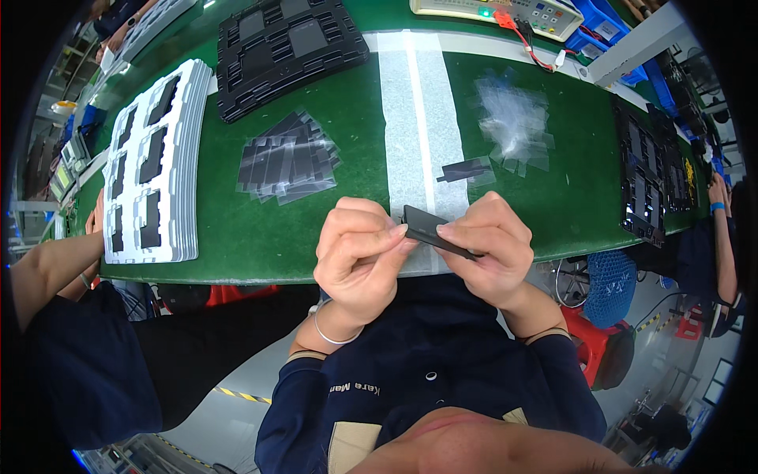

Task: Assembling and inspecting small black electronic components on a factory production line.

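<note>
**Two-Hand Grip on Flat Black Part**

Head view: at frame centre, left hand [359,257] and right hand [491,251] pinch opposite ends of a flat black part [430,230], fingertips closed on its edges, apparently keeping its faces untouched. Bagged parts [288,158] lie upper left.

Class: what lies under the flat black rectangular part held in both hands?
Under the flat black rectangular part runs the pale stripe down the green work table. The strip right beneath part and fingers is covered.
</note>
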